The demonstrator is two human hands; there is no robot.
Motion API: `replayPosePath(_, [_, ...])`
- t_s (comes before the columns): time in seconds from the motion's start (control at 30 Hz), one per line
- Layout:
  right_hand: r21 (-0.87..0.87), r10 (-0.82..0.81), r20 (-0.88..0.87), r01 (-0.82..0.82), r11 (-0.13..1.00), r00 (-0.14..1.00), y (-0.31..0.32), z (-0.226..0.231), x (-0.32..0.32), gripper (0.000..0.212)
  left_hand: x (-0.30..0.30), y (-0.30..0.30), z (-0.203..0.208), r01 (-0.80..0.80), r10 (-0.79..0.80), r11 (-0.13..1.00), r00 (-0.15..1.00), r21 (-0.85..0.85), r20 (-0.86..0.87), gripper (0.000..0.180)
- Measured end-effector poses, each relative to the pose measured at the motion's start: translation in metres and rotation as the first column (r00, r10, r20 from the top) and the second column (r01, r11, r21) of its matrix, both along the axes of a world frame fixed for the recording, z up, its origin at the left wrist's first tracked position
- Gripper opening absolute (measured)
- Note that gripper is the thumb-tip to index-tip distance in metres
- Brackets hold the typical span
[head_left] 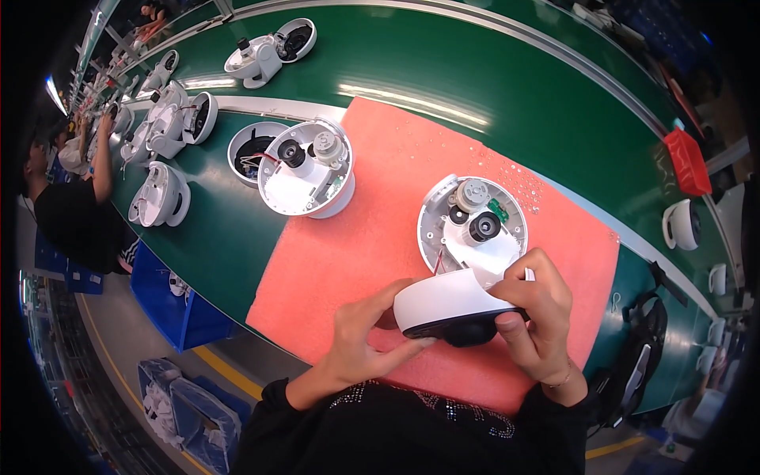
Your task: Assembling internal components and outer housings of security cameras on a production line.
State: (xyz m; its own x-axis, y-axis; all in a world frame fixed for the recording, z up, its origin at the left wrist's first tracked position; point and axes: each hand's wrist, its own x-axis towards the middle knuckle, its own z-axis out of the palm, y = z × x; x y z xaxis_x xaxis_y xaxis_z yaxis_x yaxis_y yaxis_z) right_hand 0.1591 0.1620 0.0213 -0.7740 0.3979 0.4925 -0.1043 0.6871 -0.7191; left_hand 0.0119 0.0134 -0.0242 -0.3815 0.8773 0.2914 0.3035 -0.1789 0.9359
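A white dome-shaped camera cover with a black front face (443,302) is held between both of my hands, tilted with its black side toward me. My left hand (360,336) grips its left end, thumb along the lower black rim. My right hand (538,313) has its fingers bent over the right end, the thumb against the black face. Just beyond the cover, an opened white camera housing (492,252) rests on the pink foam mat (380,237), showing a black lens, a round metal motor and a red wire. The cover hides its near edge.
Another opened camera housing (309,186) stands at the mat's left edge, beside a round cover (247,146). More white camera units (170,127) sit along the green bench at left. Small shiny pieces (514,178) lie scattered on the mat. At right are a red bin (687,162) and a black bag (637,356). A co-worker (79,206) works at left.
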Motion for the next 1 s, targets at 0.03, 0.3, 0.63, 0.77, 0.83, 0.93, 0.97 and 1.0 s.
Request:
replayPosePath(0.03, [0.031, 0.000, -0.023, 0.001, 1.000, 1.000, -0.001, 0.000, -0.001, 0.023, 0.001, -0.001, -0.001, 0.016, -0.016, 1.000, 0.999, 0.000, 0.030, 0.056])
replayPosePath(0.3, [-0.323, 0.188, 0.058, -0.160, 0.933, 0.980, 0.000, 0.025, 0.001, 0.057, 0.000, -0.013, -0.035, 0.059, -0.077, 0.996, 0.947, 0.067, 0.311, 0.055])
replayPosePath(0.63, [-0.222, 0.242, 0.108, -0.214, 0.951, 0.964, -0.002, 0.020, 0.001, 0.052, -0.005, -0.010, -0.043, 0.008, -0.012, 1.000, 0.952, 0.015, 0.307, 0.053])
replayPosePath(0.77, [-0.152, 0.276, 0.064, -0.264, 0.952, 0.959, 0.000, 0.019, 0.000, 0.055, -0.006, -0.012, -0.044, 0.008, -0.006, 1.000, 0.933, -0.004, 0.360, 0.053])
replayPosePath(0.83, [-0.118, 0.280, 0.041, -0.274, 0.955, 0.959, 0.001, 0.021, 0.000, 0.055, -0.006, -0.011, -0.043, 0.016, -0.013, 1.000, 0.932, -0.004, 0.363, 0.055])
replayPosePath(0.93, [-0.252, 0.236, 0.184, -0.187, 0.950, 0.954, 0.001, 0.025, 0.005, 0.055, -0.009, -0.011, -0.039, 0.088, -0.095, 0.995, 0.937, 0.036, 0.337, 0.068])
replayPosePath(0.97, [-0.257, 0.238, 0.201, -0.183, 0.949, 0.950, 0.001, 0.025, 0.006, 0.055, -0.010, -0.010, -0.039, 0.088, -0.095, 0.996, 0.936, 0.036, 0.338, 0.068])
replayPosePath(1.0, [-0.262, 0.239, 0.217, -0.179, 0.948, 0.946, 0.001, 0.025, 0.006, 0.054, -0.010, -0.009, -0.037, 0.092, -0.097, 0.995, 0.927, 0.032, 0.362, 0.069])
